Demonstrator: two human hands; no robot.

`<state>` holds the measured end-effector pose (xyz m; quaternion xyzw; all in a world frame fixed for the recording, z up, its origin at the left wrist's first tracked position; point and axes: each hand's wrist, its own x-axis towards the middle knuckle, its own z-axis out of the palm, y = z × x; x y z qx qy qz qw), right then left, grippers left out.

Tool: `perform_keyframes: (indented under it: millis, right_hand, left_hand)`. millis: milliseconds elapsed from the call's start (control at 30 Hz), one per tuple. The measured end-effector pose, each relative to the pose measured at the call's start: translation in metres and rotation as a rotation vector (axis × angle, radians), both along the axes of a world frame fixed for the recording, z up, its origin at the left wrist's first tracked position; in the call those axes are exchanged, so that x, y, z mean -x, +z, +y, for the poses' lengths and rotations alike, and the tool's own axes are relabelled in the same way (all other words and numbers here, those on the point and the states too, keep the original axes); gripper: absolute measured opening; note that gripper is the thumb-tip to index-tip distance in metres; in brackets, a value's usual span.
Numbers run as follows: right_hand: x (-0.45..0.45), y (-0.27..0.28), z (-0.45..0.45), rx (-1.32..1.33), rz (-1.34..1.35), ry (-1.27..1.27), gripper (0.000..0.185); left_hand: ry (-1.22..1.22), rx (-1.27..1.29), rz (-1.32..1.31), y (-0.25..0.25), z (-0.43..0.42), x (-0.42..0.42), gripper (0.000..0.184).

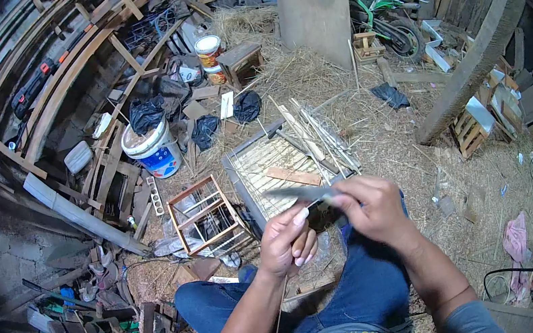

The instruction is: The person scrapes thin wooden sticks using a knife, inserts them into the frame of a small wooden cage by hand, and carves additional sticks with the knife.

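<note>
My right hand is closed around the handle of a knife, its blade pointing left above my left hand. The fingers of my left hand are pinched on a thin stick, whose lower part hangs down past the wrist toward my lap. The stick's upper end, near the blade, is hard to make out. Just beyond my hands lies a flat panel bearing a short wooden board and a bundle of thin strips. A small wooden frame with slats stands left of the panel.
A white bucket with a black bag stands at the left, near a small wooden stool. A slanted post rises on the right, and a green motorbike stands behind. Straw covers the floor.
</note>
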<state>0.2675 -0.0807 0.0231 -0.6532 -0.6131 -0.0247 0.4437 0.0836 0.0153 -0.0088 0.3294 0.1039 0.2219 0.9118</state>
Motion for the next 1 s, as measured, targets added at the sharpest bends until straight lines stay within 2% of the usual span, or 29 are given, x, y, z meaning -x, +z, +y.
perform_keyframes:
  millis: [67,133,200,267,433,600,667,733,833,1000]
  right_hand:
    - [-0.011,0.000,0.000,0.078,0.056,-0.146,0.016]
    - [-0.010,0.002,-0.003,0.045,0.091,-0.128,0.017]
    - [0.003,0.007,-0.006,0.008,0.011,-0.020,0.015]
    - [0.010,0.009,-0.005,0.002,0.009,0.011,0.015]
    - [0.007,0.000,-0.002,0.021,0.006,0.015,0.015]
    - [-0.003,-0.011,0.001,0.029,0.009,-0.002,0.016]
    - [-0.019,-0.015,0.001,0.079,0.085,-0.192,0.019]
    - [-0.020,-0.006,-0.001,0.041,0.081,-0.177,0.021]
    - [0.000,0.001,-0.004,-0.030,0.044,-0.049,0.018]
    - [0.013,0.001,0.000,0.030,0.011,0.034,0.016]
  left_hand:
    - [0.035,-0.089,0.010,-0.005,0.001,0.002,0.045]
    - [0.067,-0.094,0.037,-0.005,-0.001,0.001,0.045]
    - [0.087,-0.197,0.115,-0.010,0.000,-0.001,0.047]
    - [0.085,-0.171,0.152,-0.004,-0.002,-0.003,0.048]
    - [0.041,-0.058,0.050,-0.005,-0.002,-0.002,0.045]
    - [0.045,-0.059,0.102,-0.011,-0.001,-0.002,0.045]
    - [0.049,-0.049,0.082,-0.013,-0.001,0.000,0.045]
    - [0.042,-0.157,0.033,-0.014,-0.001,0.003,0.045]
    - [0.039,-0.101,0.066,-0.020,0.001,0.001,0.047]
    - [0.031,-0.123,0.138,-0.006,-0.001,0.000,0.047]
